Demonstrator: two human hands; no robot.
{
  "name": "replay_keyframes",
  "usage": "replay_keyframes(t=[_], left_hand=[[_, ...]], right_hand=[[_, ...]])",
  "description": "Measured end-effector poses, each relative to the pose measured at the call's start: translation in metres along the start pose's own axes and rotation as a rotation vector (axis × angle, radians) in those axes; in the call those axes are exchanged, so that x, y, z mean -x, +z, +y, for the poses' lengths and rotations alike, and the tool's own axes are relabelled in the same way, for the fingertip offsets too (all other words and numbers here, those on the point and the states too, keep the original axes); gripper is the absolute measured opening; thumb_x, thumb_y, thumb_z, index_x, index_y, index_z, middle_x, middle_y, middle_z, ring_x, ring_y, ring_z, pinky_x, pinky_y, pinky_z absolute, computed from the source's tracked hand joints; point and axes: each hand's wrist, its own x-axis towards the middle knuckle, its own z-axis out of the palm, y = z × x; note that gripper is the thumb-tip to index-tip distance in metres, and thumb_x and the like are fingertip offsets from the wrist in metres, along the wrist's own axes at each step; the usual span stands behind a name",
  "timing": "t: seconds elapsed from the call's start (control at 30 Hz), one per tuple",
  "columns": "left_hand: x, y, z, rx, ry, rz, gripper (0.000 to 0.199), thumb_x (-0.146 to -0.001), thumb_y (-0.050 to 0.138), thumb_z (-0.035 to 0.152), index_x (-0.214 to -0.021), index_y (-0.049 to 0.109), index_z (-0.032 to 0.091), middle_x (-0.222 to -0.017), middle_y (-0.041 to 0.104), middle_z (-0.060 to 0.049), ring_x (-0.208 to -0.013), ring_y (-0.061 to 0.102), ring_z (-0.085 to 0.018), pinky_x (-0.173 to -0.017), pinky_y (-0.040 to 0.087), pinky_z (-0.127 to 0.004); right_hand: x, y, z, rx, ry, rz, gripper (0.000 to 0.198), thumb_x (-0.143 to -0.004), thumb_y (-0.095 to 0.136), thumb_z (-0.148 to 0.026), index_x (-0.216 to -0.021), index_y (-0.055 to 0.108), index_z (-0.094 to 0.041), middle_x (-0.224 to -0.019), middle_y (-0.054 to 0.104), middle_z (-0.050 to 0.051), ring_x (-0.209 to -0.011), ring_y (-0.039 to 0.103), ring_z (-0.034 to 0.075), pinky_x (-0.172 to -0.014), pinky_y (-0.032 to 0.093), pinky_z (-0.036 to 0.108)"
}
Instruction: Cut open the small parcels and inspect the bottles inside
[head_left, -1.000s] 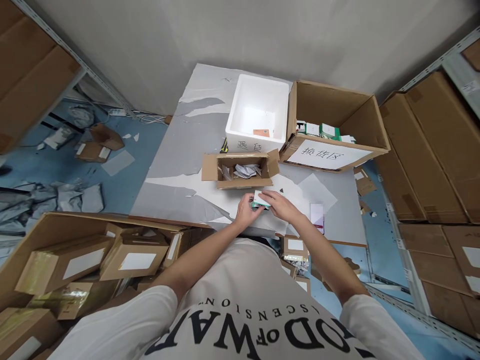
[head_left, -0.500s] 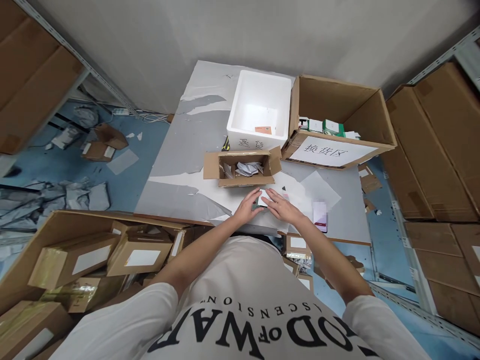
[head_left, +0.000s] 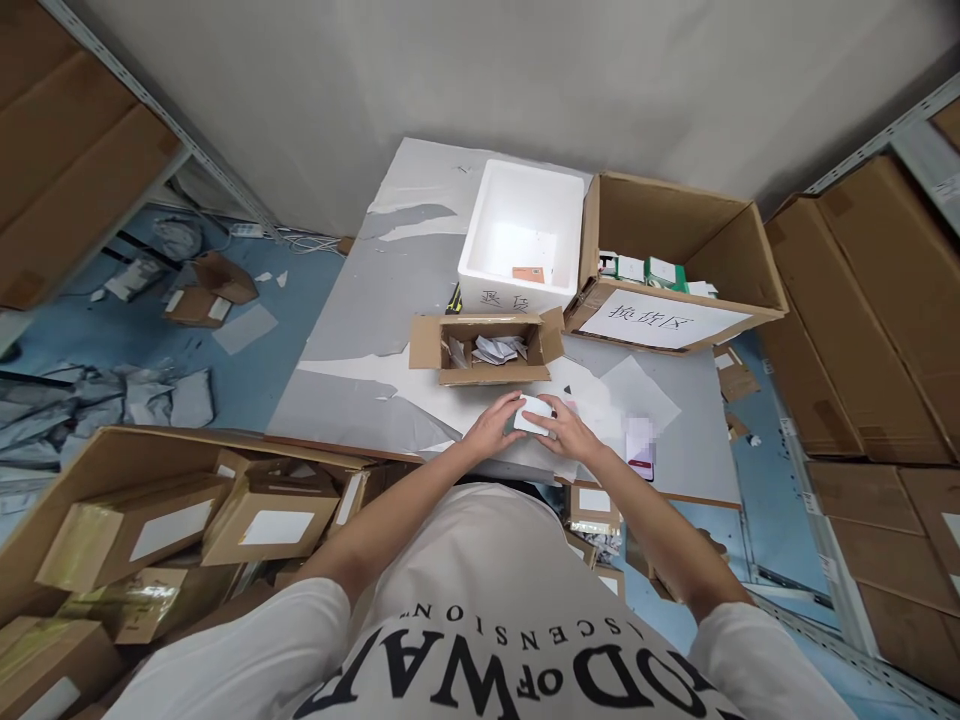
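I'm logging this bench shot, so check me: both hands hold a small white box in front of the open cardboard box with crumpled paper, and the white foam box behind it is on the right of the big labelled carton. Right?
Not quite. In the head view the white foam box stands left of the big labelled carton, not right. The rest holds: the left hand and right hand hold the small white box in front of the open cardboard box with crumpled paper.

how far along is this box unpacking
Done: the small cardboard box lies open on the table, only crumpled paper showing inside. In hand: the left hand and right hand hold a small white packet together just in front of it. Left: many sealed parcels sit in the big carton at the person's left.
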Motion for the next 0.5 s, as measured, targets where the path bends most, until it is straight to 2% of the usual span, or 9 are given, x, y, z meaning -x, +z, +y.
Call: replay_keyframes(t=[0.1, 0.17, 0.23, 0.33, 0.4, 0.47, 0.5], left_hand=[[-0.001, -0.014, 0.002, -0.066, -0.006, -0.066, 0.078, -0.073, 0.075, 0.040, -0.139, 0.039, 0.022, -0.145, 0.041, -0.016, -0.133, 0.042, -0.030, -0.109, 0.039, -0.049], [0.001, -0.024, 0.002, -0.109, -0.017, -0.092, 0.089, -0.067, 0.078, 0.047, -0.141, 0.037, 0.020, -0.145, 0.041, -0.016, -0.133, 0.041, -0.031, -0.110, 0.037, -0.049], [0.002, -0.033, -0.001, -0.141, -0.036, -0.096, 0.094, -0.064, 0.078, 0.052, -0.141, 0.037, 0.019, -0.143, 0.043, -0.017, -0.132, 0.042, -0.032, -0.109, 0.038, -0.049], [0.004, -0.042, -0.005, -0.173, -0.057, -0.077, 0.089, -0.064, 0.077, 0.055, -0.138, 0.042, 0.018, -0.139, 0.047, -0.018, -0.128, 0.046, -0.032, -0.107, 0.040, -0.049], [0.003, -0.047, -0.006, -0.194, -0.054, -0.047, 0.082, -0.065, 0.076, 0.055, -0.133, 0.047, 0.019, -0.135, 0.051, -0.017, -0.125, 0.049, -0.032, -0.104, 0.043, -0.048], [0.003, -0.051, -0.005, -0.222, -0.016, -0.010, 0.072, -0.069, 0.073, 0.054, -0.128, 0.052, 0.019, -0.130, 0.055, -0.016, -0.121, 0.052, -0.030, -0.101, 0.046, -0.047], [0.003, -0.054, -0.004, -0.241, 0.018, 0.008, 0.065, -0.071, 0.072, 0.053, -0.124, 0.055, 0.020, -0.128, 0.057, -0.015, -0.118, 0.055, -0.029, -0.099, 0.047, -0.047]], right_hand=[[-0.009, -0.016, -0.003, 0.013, -0.011, -0.005, 0.049, -0.081, 0.064, -0.023, -0.129, 0.058, -0.032, -0.133, 0.046, 0.011, -0.113, 0.055, 0.026, -0.087, 0.054, 0.040], [-0.014, -0.039, -0.009, 0.027, 0.002, -0.015, 0.050, -0.081, 0.065, -0.027, -0.130, 0.057, -0.033, -0.131, 0.047, 0.011, -0.110, 0.057, 0.025, -0.086, 0.054, 0.039], [-0.017, -0.076, -0.013, 0.031, 0.016, -0.007, 0.050, -0.082, 0.064, -0.031, -0.131, 0.056, -0.033, -0.130, 0.047, 0.010, -0.107, 0.058, 0.024, -0.087, 0.054, 0.039], [-0.014, -0.154, -0.006, 0.011, 0.064, 0.089, 0.048, -0.081, 0.066, -0.035, -0.129, 0.058, -0.033, -0.128, 0.052, 0.009, -0.107, 0.058, 0.024, -0.088, 0.053, 0.041], [-0.009, -0.212, 0.015, -0.032, 0.124, 0.254, 0.047, -0.079, 0.070, -0.035, -0.125, 0.062, -0.032, -0.125, 0.055, 0.008, -0.105, 0.059, 0.024, -0.083, 0.054, 0.041], [-0.004, -0.266, 0.051, -0.077, 0.158, 0.568, 0.043, -0.078, 0.071, -0.031, -0.120, 0.065, -0.026, -0.119, 0.058, 0.009, -0.111, 0.057, 0.025, -0.090, 0.049, 0.044], [-0.003, -0.289, 0.073, -0.081, 0.176, 0.781, 0.042, -0.079, 0.069, -0.029, -0.120, 0.064, -0.022, -0.117, 0.057, 0.010, -0.113, 0.056, 0.026, -0.093, 0.046, 0.046]])
